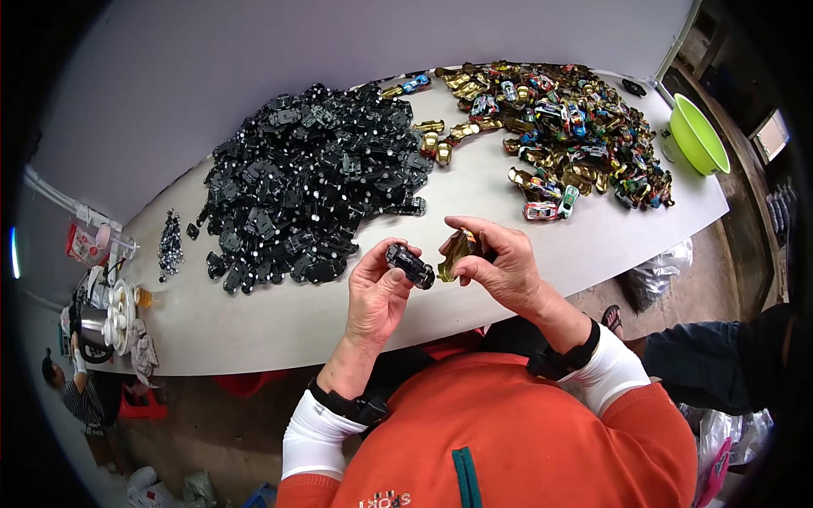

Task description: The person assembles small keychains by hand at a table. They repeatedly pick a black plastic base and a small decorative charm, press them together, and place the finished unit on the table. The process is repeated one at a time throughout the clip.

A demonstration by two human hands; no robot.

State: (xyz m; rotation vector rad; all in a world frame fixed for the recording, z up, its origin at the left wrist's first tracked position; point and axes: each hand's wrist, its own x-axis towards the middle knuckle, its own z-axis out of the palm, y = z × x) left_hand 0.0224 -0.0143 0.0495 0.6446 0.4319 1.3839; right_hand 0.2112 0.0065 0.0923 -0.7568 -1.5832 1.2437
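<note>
Between the fingers and thumb of my left hand (378,292) is a black toy car chassis (410,265) with small wheels. My right hand (501,264) pinches a gold toy car body shell (458,253), its hollow side partly showing. The two parts are held close together above the table's front edge, with a small gap between them. Beyond my left hand lies a big heap of black toy car chassis (313,178). Past my right hand spreads a pile of gold and multicoloured car shells (584,135).
A few gold shells (436,148) lie between the heaps. On the left is a small pile of wheels (170,245). A green bowl (699,135) stands at the table's right end. Another person (711,356) is at the right, and one more (80,394) at the far left.
</note>
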